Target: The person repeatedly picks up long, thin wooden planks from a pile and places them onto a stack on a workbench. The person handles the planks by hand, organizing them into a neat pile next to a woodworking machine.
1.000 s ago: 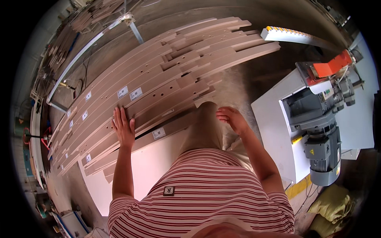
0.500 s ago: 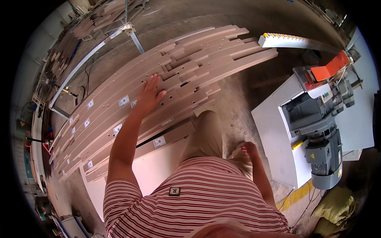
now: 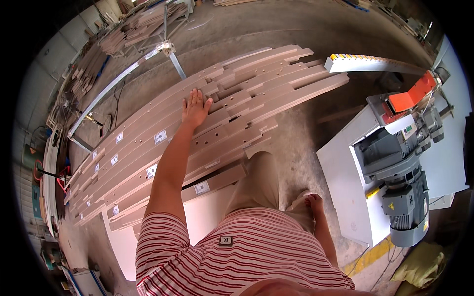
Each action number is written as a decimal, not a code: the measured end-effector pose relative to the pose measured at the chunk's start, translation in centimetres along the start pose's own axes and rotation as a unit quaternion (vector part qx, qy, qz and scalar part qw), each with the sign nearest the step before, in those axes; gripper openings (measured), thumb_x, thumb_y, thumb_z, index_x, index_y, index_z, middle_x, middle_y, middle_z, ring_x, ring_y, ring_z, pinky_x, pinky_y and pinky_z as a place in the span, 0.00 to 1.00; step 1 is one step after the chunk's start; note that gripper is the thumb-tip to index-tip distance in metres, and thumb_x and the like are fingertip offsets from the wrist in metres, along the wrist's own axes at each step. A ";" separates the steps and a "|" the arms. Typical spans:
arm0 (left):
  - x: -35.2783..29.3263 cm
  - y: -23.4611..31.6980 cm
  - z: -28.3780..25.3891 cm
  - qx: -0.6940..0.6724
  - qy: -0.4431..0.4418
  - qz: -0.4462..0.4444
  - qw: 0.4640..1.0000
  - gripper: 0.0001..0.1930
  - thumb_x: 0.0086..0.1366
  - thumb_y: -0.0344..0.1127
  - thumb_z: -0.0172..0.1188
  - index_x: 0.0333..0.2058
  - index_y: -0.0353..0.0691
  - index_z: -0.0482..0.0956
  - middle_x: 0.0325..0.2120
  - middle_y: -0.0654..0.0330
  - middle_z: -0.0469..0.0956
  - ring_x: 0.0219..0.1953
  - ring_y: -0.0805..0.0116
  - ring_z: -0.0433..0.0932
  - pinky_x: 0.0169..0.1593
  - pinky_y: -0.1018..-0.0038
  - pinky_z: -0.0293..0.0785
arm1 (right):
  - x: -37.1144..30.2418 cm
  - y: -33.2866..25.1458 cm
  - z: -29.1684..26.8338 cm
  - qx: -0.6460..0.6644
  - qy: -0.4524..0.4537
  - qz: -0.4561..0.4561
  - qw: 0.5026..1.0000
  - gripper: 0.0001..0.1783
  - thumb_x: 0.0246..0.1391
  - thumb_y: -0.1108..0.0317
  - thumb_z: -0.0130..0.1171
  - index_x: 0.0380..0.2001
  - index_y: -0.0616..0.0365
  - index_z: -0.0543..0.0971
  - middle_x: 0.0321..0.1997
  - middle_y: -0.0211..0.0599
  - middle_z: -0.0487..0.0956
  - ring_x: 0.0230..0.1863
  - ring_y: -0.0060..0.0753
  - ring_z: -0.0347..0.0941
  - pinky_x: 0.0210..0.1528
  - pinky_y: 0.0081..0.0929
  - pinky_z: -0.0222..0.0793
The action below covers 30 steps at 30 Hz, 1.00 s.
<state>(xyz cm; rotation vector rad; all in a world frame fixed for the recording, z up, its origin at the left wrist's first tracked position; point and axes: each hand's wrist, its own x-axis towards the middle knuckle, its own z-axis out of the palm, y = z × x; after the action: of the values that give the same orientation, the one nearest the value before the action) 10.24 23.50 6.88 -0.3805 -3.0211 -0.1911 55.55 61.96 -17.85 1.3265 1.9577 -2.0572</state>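
A wide layer of long brown boards [image 3: 232, 129] lies side by side before me, their ends uneven. Several boards have round holes, and some carry white labels [image 3: 160, 136]. My left hand [image 3: 196, 109] rests flat on the boards around the middle of the layer, fingers stretched out and holding nothing. Down beside my right leg hangs my right hand [image 3: 314, 203], apart from the boards. Its fingers are small and partly turned out of sight, so their closure is unclear.
A pale panel [image 3: 207, 203] lies under the near boards. To the right stands a white machine housing [image 3: 340, 172] with a grey motor [image 3: 407, 207]; a white rail with yellow rollers [image 3: 365, 64] extends above it. A metal frame [image 3: 118, 84] borders the left; more boards [image 3: 143, 27] are stacked behind.
My left hand has slid farther away and slightly right over the boards, staying flat. My right hand remains by my leg. The whole view has shifted slightly.
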 end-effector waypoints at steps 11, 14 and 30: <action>6.4 4.1 -0.5 0.032 -0.009 -0.122 0.992 0.44 0.63 0.73 0.29 0.69 0.46 0.48 0.70 0.50 0.40 0.72 0.57 0.36 0.69 0.48 0.32 | 1.0 0.6 0.4 -0.135 0.031 -0.024 0.990 0.09 0.56 0.67 0.54 0.33 0.63 0.79 0.26 0.36 0.81 0.23 0.25 0.76 0.27 0.24 0.74; 6.6 4.7 -0.7 0.033 -0.006 -0.124 0.992 0.41 0.64 0.68 0.35 0.68 0.47 0.50 0.70 0.51 0.42 0.72 0.58 0.38 0.69 0.49 0.34 | 0.0 -0.3 0.5 -0.161 0.044 -0.032 0.985 0.10 0.56 0.66 0.54 0.31 0.62 0.79 0.25 0.35 0.81 0.23 0.25 0.77 0.28 0.25 0.74; 7.8 2.2 -0.2 -0.041 0.121 -0.135 0.983 0.27 0.61 0.58 0.52 0.56 0.55 0.71 0.57 0.60 0.65 0.61 0.56 0.60 0.62 0.55 0.54 | 0.3 -0.5 1.2 -0.162 0.051 -0.040 0.985 0.09 0.55 0.67 0.54 0.32 0.63 0.78 0.22 0.34 0.78 0.19 0.24 0.73 0.22 0.25 0.70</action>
<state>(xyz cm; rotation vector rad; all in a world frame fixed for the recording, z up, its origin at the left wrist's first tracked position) 3.33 27.47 8.19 0.0477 -2.8169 -0.3549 54.43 61.26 -17.74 1.3226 2.3000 -1.6302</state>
